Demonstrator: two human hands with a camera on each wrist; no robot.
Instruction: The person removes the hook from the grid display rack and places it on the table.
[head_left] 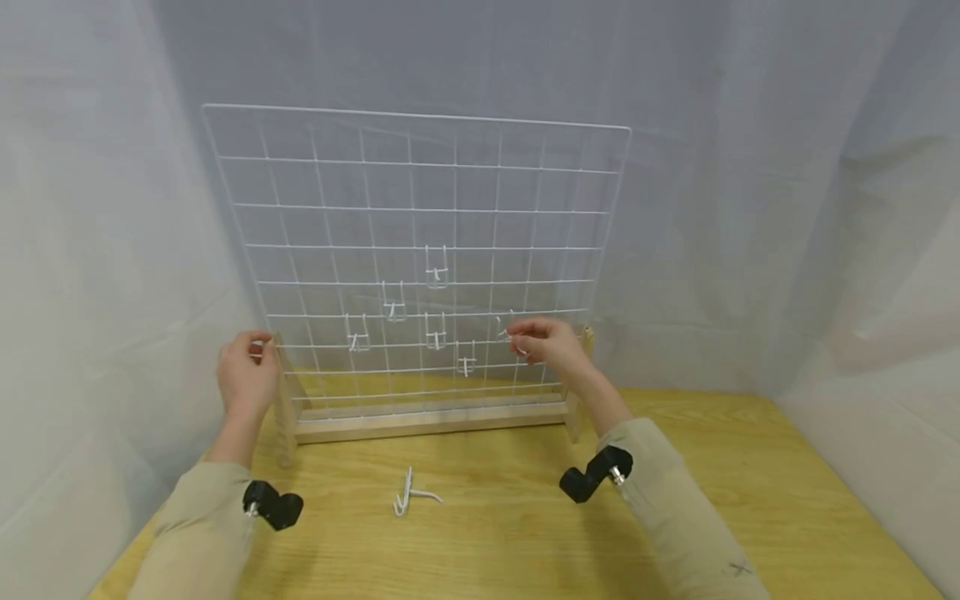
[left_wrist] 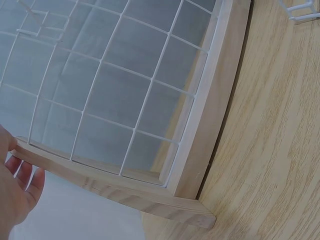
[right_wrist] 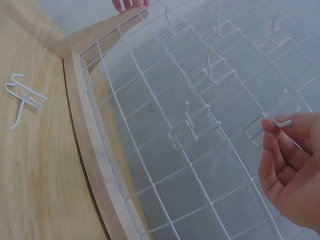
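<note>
A white wire grid [head_left: 416, 115] stands upright in a wooden stand [head_left: 431, 423]. My left hand [head_left: 249, 375] grips the top of the stand's left post [left_wrist: 100, 184] between thumb and fingers. Near the right side of the grid, my right hand [head_left: 551, 344] pinches a white wire hook [right_wrist: 283, 123] by its prong. That hook's wire back is up against the grid; whether it is seated on a wire I cannot tell. Several similar hooks [head_left: 437, 272] hang on the grid to the left of my right hand.
A loose white wire hook [head_left: 407, 492] lies on the wooden table [head_left: 495, 533] in front of the stand. Pale curtains [head_left: 750, 208] surround the table at the back and sides. A small black camera mount sits on each sleeved forearm.
</note>
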